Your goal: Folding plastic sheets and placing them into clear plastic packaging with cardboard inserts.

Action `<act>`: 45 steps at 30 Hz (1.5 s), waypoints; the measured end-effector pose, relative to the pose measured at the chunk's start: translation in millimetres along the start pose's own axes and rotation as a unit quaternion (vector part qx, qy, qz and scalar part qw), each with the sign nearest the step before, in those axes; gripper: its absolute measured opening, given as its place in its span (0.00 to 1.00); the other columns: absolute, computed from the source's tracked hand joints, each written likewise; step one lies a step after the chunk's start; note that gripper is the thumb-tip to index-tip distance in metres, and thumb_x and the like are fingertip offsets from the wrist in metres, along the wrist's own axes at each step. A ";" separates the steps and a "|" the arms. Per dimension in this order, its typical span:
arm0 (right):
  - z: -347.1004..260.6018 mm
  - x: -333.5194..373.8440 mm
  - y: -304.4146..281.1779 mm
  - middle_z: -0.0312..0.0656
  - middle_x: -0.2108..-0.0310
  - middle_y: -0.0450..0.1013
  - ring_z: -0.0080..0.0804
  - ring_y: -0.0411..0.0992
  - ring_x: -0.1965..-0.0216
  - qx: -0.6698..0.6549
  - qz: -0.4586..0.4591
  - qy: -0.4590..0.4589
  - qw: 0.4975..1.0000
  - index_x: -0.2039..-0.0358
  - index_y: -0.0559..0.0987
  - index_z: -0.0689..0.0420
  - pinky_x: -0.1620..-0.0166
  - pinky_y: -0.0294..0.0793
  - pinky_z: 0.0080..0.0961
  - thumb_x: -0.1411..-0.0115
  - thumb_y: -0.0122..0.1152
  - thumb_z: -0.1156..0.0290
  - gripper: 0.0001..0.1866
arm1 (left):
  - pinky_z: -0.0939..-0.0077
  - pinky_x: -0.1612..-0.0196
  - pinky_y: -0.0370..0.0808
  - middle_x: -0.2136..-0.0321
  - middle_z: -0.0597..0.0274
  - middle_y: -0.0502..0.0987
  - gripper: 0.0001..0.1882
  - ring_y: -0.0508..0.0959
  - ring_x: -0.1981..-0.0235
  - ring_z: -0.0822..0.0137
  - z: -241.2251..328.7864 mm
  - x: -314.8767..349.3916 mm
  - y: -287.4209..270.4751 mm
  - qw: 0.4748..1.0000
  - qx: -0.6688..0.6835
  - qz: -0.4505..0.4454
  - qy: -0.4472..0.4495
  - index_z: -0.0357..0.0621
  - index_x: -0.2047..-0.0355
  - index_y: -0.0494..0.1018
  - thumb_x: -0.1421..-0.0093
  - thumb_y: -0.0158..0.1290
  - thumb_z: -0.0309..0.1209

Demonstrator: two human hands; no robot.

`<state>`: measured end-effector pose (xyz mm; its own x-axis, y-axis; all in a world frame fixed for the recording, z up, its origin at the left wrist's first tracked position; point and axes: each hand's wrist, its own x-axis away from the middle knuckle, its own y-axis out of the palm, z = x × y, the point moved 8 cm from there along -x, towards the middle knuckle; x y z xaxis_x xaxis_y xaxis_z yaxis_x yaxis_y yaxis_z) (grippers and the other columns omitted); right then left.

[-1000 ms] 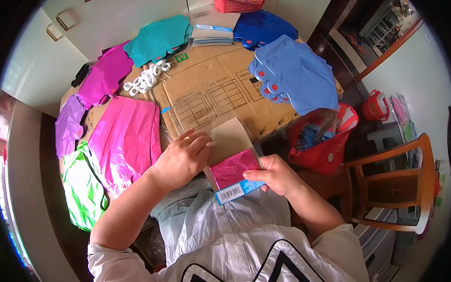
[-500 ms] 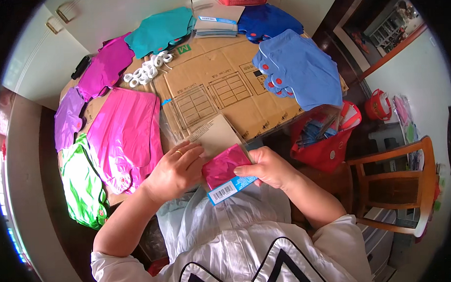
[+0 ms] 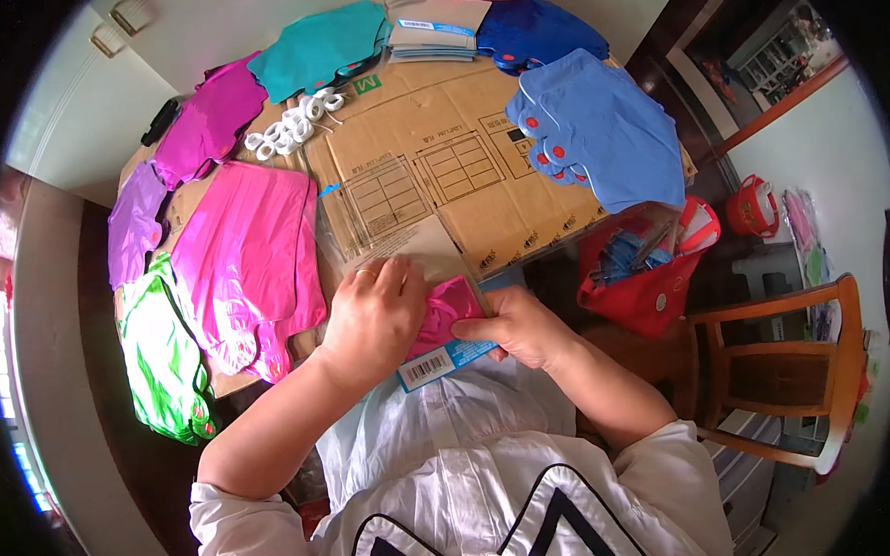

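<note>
In front of my lap, both my hands work at a flat clear packet with a beige card (image 3: 429, 244) and a blue barcoded strip (image 3: 431, 369). A folded pink foil balloon (image 3: 450, 312) lies against the card. My right hand (image 3: 525, 326) pinches the packet's right edge, thumb on the pink foil and fingers underneath. My left hand (image 3: 376, 310) rests over the left part of the card and foil with fingers bent and together; its fingertips are partly hidden. A pile of flat pink foil balloons (image 3: 249, 265) spreads on the table to the left.
Cardboard (image 3: 381, 133) covers the table. Around its edge lie green (image 3: 159, 357), purple (image 3: 134, 220), magenta (image 3: 209, 124), teal (image 3: 319, 49), dark blue (image 3: 539, 32) and light blue (image 3: 611, 130) balloon piles. White ribbon rolls (image 3: 293, 126), stacked cards (image 3: 432, 38), a red bag (image 3: 642, 296) and a wooden chair (image 3: 776, 364) are nearby.
My left hand has moved right and over the packet, covering more of the pink foil, with its fingers more bent. My right hand keeps its pinch. The view has shifted slightly.
</note>
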<state>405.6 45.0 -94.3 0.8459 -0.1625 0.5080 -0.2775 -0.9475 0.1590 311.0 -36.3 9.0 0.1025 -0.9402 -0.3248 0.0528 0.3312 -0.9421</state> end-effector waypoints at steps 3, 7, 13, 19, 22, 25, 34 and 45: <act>-1.5 -2.9 2.7 0.32 0.81 0.71 0.17 0.63 0.85 -0.015 0.005 -0.003 1.000 0.71 0.81 0.60 0.82 0.63 0.18 0.45 0.67 0.64 0.11 | 0.69 0.66 0.75 0.73 0.57 0.69 0.09 0.75 0.68 0.60 0.4 -3.4 6.3 1.000 -0.017 0.000 0.019 0.38 0.73 0.71 0.55 0.52 0.29; -2.0 -3.4 3.8 0.32 0.81 0.71 0.17 0.63 0.85 -0.040 0.011 -0.014 0.999 0.71 0.80 0.60 0.82 0.63 0.17 0.45 0.67 0.64 0.11 | 0.68 0.64 0.75 0.72 0.56 0.70 0.10 0.76 0.67 0.59 1.7 -2.2 1.5 0.999 0.008 -0.012 0.051 0.37 0.72 0.71 0.55 0.51 0.28; -3.7 1.6 9.7 0.31 0.81 0.70 0.13 0.62 0.85 -0.103 0.037 -0.062 0.992 0.66 0.77 0.59 0.84 0.59 0.13 0.46 0.67 0.71 0.10 | 0.61 0.55 0.77 0.64 0.48 0.76 0.12 0.78 0.60 0.51 8.9 7.2 -11.1 0.995 0.045 0.004 0.090 0.30 0.66 0.74 0.52 0.54 0.24; 2.0 0.0 21.2 0.32 0.80 0.71 0.16 0.63 0.86 -0.131 -0.017 -0.041 0.990 0.68 0.77 0.61 0.84 0.62 0.15 0.46 0.65 0.71 0.08 | 0.58 0.51 0.75 0.63 0.49 0.76 0.14 0.78 0.57 0.53 13.3 12.4 -14.3 0.993 0.021 -0.008 0.117 0.31 0.65 0.75 0.52 0.54 0.26; 3.3 0.7 18.6 0.32 0.80 0.71 0.15 0.63 0.86 -0.115 -0.011 -0.039 0.993 0.69 0.78 0.60 0.84 0.62 0.15 0.46 0.65 0.71 0.07 | 0.57 0.50 0.73 0.62 0.51 0.76 0.16 0.77 0.56 0.55 13.7 17.3 -14.5 0.994 0.002 -0.025 0.110 0.32 0.63 0.76 0.52 0.53 0.28; 5.1 0.2 14.2 0.32 0.80 0.72 0.15 0.63 0.85 -0.097 -0.004 -0.037 0.995 0.69 0.79 0.60 0.84 0.61 0.15 0.46 0.66 0.70 0.08 | 0.59 0.50 0.72 0.62 0.54 0.76 0.17 0.77 0.58 0.57 11.5 21.5 -19.2 0.996 -0.002 -0.029 0.081 0.33 0.61 0.76 0.53 0.53 0.28; 2.7 -4.6 9.8 0.30 0.77 0.74 0.12 0.65 0.82 -0.126 -0.024 -0.004 0.992 0.65 0.80 0.58 0.84 0.62 0.12 0.45 0.65 0.66 0.10 | 0.68 0.59 0.71 0.67 0.57 0.75 0.18 0.76 0.66 0.62 -1.7 53.3 -35.2 0.997 0.050 0.054 0.031 0.36 0.61 0.76 0.55 0.58 0.20; -3.1 -4.0 16.0 0.32 0.74 0.75 0.12 0.68 0.80 -0.125 -0.013 -0.012 0.992 0.64 0.78 0.58 0.84 0.64 0.11 0.45 0.66 0.66 0.12 | 0.66 0.51 0.74 0.55 0.59 0.76 0.19 0.77 0.55 0.64 18.8 107.1 59.9 0.286 0.830 0.108 -0.467 0.40 0.48 0.67 0.34 0.46 0.38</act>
<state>396.4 31.4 -91.1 0.8641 -0.1471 0.4814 -0.3562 -0.8544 0.3783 343.7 -115.7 -80.7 0.4609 -0.7087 0.5341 0.2647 0.6842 0.6795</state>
